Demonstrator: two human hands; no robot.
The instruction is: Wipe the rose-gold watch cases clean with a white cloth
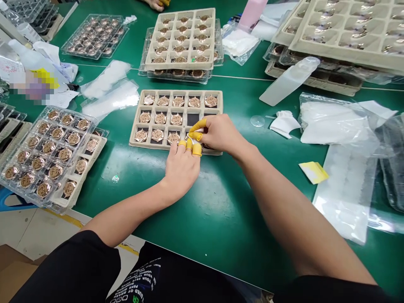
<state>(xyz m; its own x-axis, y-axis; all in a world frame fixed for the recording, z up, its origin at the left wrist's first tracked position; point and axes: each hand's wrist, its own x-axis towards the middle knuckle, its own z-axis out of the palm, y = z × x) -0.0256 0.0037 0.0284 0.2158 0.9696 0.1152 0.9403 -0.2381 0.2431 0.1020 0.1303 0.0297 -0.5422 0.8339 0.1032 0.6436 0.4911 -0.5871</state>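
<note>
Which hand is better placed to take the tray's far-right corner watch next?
Probably the right hand: it is over the tray's right side, nearer that watch, while the left hand is at the near edge.

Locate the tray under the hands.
In the head view, the beige tray sits slightly left of centre on the green table, left hand at its near edge, right hand over its right end.

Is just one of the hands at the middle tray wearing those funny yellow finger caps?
No, the left hand and the right hand both wear yellow finger caps.
</note>
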